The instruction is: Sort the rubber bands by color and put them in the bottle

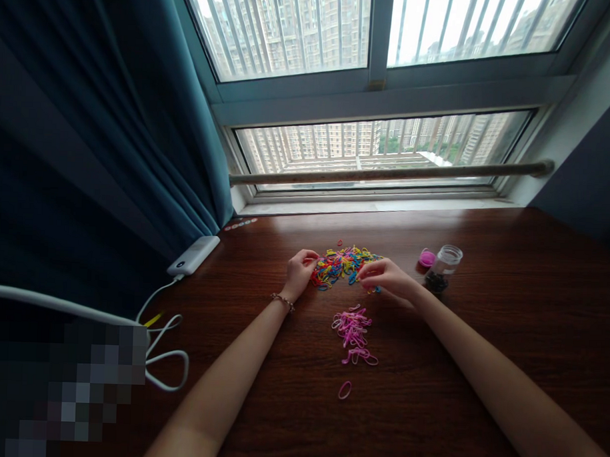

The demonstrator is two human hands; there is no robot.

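A pile of small multicoloured bands [341, 264] lies on the dark wooden table between my two hands. My left hand [301, 267] is at the pile's left edge, thumb and fingertips pressed together; what they pinch, if anything, is too small to name. At the pile's right side is my right hand [383, 274], its fingers bent down to the bands and its fingertips close together, with any held item unclear. Nearer to me lies a separate heap of pink bands [352, 327], and below that a single pink band [345, 390].
A clear jar with dark contents [442, 268] stands right of my right hand, beside a pink lid [427, 258]. At the left lie a white power bank [194, 256] and looped white cables [184, 371]. A window with a rail [387, 173] borders the table's [523, 296] far side.
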